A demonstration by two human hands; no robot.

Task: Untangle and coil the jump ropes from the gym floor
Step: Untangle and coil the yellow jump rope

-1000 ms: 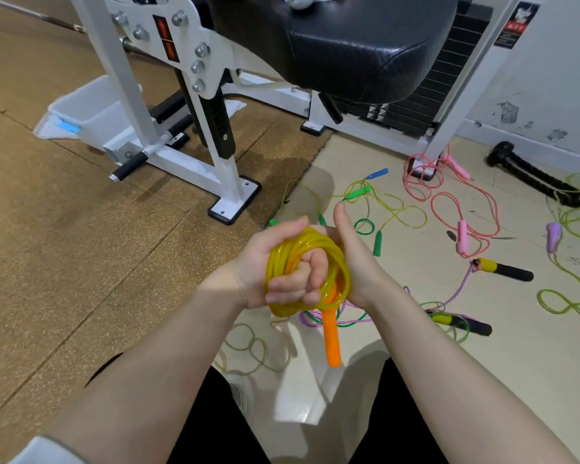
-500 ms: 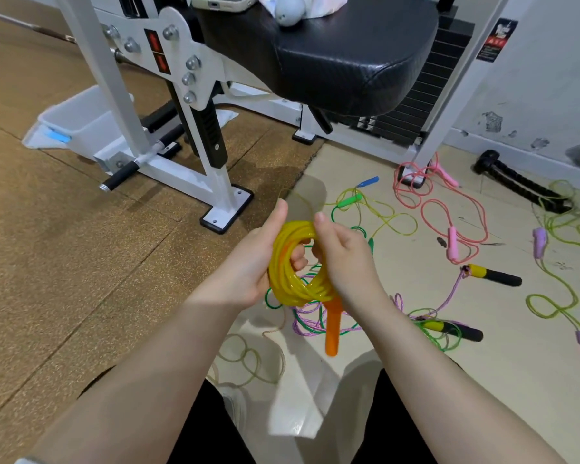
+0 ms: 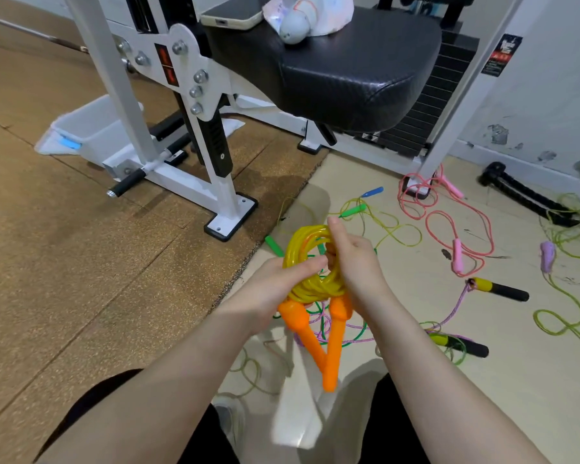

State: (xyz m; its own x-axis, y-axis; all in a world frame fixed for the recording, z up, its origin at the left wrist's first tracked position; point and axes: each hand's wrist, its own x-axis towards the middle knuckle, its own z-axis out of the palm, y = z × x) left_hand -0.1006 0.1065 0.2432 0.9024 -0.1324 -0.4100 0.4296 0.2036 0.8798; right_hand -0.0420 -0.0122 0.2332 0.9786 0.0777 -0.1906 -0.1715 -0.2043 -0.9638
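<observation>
Both hands hold yellow rope coil (image 3: 310, 262) at chest level above floor (image 3: 399, 380). Left hand (image 3: 275, 289) grips coil's left side, thumb across strands; right hand (image 3: 355, 262) pinches right side, fingertips hidden behind loops. Two orange handles (image 3: 329, 343) hang below hands, crossing at tips. Binding at coil's base hard to make out. Other ropes (image 3: 449, 229) lie tangled on floor beyond.

Coiled rope (image 3: 310, 259) sat between left hand (image 3: 275, 289) and right hand (image 3: 359, 259), its handles (image 3: 325, 343) hanging below. Loose ropes (image 3: 449, 226) lay on the floor (image 3: 482, 380) behind and right. Weight machine (image 3: 215, 135) stood behind, phone (image 3: 230, 16) on its seat (image 3: 349, 72). Bin (image 3: 91, 132) lay far left.
</observation>
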